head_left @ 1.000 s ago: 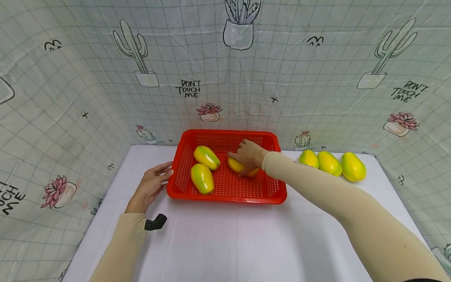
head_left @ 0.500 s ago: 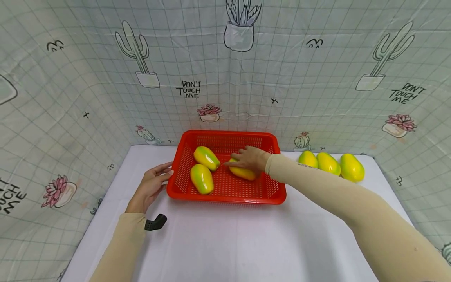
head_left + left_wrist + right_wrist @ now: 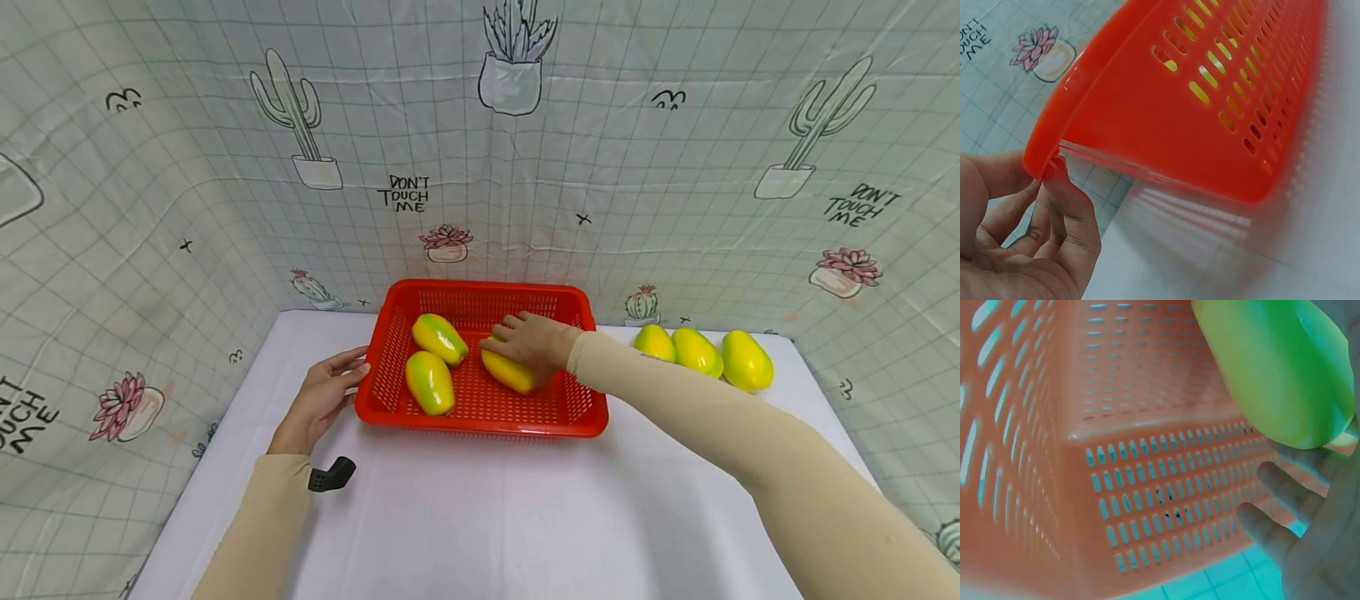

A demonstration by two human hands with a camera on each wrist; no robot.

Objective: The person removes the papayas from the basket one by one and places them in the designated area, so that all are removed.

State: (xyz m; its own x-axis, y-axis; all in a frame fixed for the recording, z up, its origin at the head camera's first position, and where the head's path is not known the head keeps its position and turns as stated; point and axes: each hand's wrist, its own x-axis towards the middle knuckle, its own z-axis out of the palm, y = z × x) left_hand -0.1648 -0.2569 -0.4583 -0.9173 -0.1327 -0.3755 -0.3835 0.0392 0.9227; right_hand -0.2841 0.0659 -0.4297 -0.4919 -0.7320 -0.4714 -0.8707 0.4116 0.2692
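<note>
Beside the red basket [image 3: 480, 417], three papayas [image 3: 701, 354] line the backdrop.

From head height we look forward and down over the table, while our 2 wrist cameras sit close against the red basket [image 3: 480, 417], which all 3 views share.

My beige sleeve [image 3: 675, 400] crosses the white bench [image 3: 487, 517] to yellow-green mangoes [image 3: 430, 381] in a red perforated basket [image 3: 480, 417].
</note>
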